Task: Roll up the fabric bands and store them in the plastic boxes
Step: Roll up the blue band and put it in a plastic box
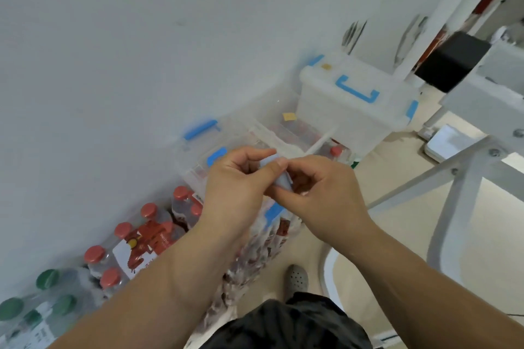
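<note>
At the far left, by the foot of the white wall, packs of green-capped bottles are being kept, and just beside them, to the right, shrink-wrapped red-capped bottles are being stored along the same wall.

Right of these, the left hand is being held up with its fingers curled; its thumb is being pressed onto the top of a pale blue fabric band, which is being pinched between thumb and fingers. The band, in a small roll, is being held in the air between the two hands, above a clear plastic box with blue latches.

The lower end of the roll is being pinched by the right hand, whose fingers are likewise curled around it. The two hands are being kept touching at the band.

Further right, a closed plastic box with a blue handle is being stood at the end of the clear one. At the right edge, a black block is being carried by a white metal frame. Below the hands, a grey shoe is being rested on the floor.
</note>
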Available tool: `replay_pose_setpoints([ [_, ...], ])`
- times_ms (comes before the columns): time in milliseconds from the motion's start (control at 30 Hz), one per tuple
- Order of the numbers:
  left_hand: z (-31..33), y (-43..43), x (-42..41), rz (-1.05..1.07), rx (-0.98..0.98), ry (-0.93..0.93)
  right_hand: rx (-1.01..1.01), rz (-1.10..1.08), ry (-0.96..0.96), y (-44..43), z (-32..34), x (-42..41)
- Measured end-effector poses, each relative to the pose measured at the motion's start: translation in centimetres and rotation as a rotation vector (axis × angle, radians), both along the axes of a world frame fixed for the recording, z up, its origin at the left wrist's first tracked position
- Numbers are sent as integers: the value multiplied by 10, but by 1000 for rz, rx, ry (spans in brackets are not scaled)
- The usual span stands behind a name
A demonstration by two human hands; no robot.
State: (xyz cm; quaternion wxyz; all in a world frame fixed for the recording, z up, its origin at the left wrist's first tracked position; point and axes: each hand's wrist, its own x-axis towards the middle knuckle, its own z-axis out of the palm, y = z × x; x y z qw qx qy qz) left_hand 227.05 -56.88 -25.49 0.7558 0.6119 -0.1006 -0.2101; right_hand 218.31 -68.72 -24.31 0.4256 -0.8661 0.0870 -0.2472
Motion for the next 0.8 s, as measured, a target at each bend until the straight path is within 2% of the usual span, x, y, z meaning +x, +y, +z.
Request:
replay_pose_setpoints([
  [100, 12, -38, 10, -68, 3, -20, 13, -5, -38, -49, 5, 7],
  [267, 26, -109, 25, -38, 9, -91, -46, 1, -55, -124, 12, 23],
  [433, 30, -184, 29, -102, 92, -148, -76, -93, -31, -197, 14, 29],
  [533, 31, -221, 30, -186, 142, -187, -16, -133, -20, -239, 10, 24],
  [633, 26, -253, 32, -249, 295, -247, 7, -222, 10, -280, 0, 15],
  [700, 20, -273, 34, -331, 460, -366, -11, -275, 68, -310, -12, 8],
  [800, 9, -297, 36, -440, 745, -830, -48, -259, 189, -349, -29, -4],
])
